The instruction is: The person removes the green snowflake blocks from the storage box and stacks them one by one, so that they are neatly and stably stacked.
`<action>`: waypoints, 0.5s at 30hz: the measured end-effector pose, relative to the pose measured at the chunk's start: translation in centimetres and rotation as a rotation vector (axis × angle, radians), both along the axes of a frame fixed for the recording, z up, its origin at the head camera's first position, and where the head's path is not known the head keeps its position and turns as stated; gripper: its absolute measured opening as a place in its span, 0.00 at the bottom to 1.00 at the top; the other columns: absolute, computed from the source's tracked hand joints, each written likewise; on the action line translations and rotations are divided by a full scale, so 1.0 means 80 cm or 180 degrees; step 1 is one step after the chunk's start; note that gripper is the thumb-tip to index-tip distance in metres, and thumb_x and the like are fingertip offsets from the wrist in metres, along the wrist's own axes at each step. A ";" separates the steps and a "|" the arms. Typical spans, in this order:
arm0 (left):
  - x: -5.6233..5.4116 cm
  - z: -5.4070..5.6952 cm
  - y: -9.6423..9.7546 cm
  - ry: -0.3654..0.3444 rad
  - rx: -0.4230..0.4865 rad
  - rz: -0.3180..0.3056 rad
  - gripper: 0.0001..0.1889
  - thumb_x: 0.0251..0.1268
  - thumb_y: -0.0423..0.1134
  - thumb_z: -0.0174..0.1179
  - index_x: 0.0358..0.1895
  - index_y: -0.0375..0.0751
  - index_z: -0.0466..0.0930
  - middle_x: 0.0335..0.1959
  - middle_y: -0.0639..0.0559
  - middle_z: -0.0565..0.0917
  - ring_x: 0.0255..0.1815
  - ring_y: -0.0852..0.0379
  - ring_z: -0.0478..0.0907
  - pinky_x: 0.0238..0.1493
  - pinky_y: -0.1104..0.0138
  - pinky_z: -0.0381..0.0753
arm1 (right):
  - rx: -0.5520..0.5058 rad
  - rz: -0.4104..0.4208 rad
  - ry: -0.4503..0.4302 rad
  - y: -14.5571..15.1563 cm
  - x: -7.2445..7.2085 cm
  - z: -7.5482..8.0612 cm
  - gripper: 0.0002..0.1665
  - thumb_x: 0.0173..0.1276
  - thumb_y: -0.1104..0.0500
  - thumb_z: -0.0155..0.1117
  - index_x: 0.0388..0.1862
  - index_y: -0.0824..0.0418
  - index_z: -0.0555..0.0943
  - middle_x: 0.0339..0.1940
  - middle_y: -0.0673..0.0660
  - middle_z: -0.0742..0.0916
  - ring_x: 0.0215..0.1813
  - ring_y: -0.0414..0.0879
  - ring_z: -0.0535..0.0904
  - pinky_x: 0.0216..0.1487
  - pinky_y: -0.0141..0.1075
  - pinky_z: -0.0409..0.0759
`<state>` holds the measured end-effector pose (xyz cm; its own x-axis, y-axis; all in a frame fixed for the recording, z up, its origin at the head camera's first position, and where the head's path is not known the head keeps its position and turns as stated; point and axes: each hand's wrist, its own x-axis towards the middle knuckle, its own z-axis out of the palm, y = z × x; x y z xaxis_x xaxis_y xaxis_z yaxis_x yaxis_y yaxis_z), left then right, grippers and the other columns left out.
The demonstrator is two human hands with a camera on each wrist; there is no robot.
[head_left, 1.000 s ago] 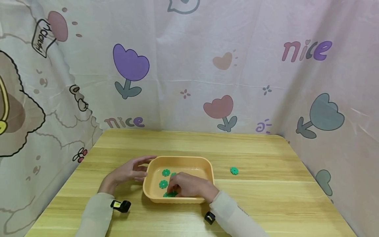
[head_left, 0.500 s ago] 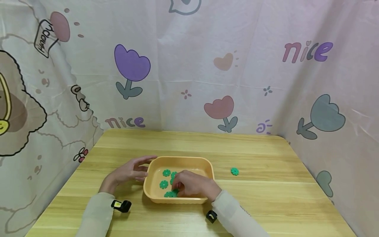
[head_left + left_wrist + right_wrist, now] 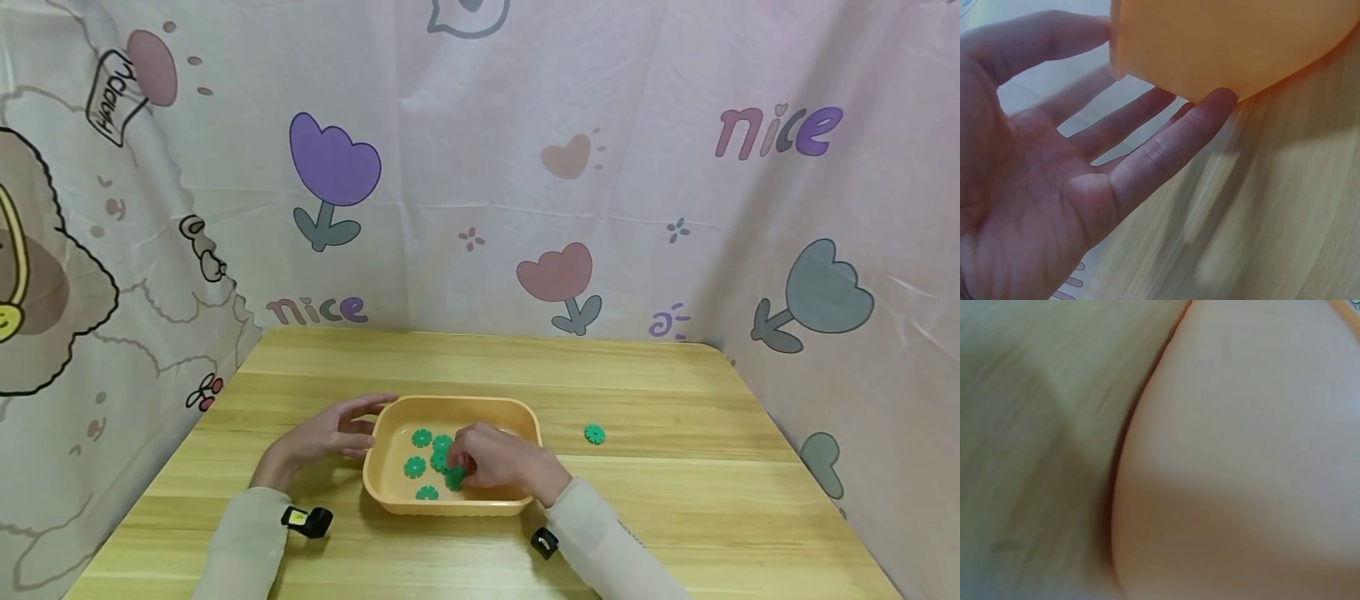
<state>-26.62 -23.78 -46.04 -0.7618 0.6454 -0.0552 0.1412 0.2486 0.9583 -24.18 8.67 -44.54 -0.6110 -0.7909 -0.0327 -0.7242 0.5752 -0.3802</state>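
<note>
A shallow yellow-orange plastic tray (image 3: 450,507) with rounded corners sits on the table. Several green notched plastic discs (image 3: 414,467) lie inside it, toward its left half. My right hand (image 3: 491,457) reaches in over the near rim and pinches a green notched disc (image 3: 454,478) at its fingertips. At the tray's left end my left hand (image 3: 324,435) rests its thumb and extended fingers against the outer wall. The left wrist view shows these fingers (image 3: 1166,150) spread along the wall. Tray wall (image 3: 1229,456) fills the right wrist view, where the right hand is hidden.
One more green disc (image 3: 595,434) lies on the wooden table (image 3: 660,500), right of the tray. Behind and beside the table hangs a printed curtain (image 3: 465,167). A small black camera sits on each wrist (image 3: 307,522).
My right hand has moved a little right and up inside the tray, taking a green disc away from the near-left group and uncovering others. The left hand and tray stay put.
</note>
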 end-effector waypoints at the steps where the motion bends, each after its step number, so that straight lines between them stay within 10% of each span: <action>1: 0.000 0.000 0.000 -0.0005 -0.0004 0.0008 0.40 0.69 0.34 0.62 0.82 0.41 0.55 0.77 0.27 0.63 0.70 0.28 0.73 0.54 0.56 0.89 | -0.0001 0.0006 0.0009 0.001 -0.001 -0.001 0.12 0.61 0.65 0.78 0.44 0.56 0.90 0.35 0.45 0.86 0.34 0.30 0.75 0.37 0.17 0.77; 15: 0.001 -0.001 0.000 0.0009 0.0034 -0.0023 0.40 0.69 0.35 0.62 0.82 0.41 0.56 0.77 0.27 0.63 0.70 0.27 0.72 0.54 0.56 0.89 | -0.0043 0.0126 0.0215 0.008 -0.004 -0.005 0.10 0.58 0.60 0.79 0.39 0.57 0.88 0.32 0.45 0.84 0.30 0.30 0.71 0.30 0.17 0.73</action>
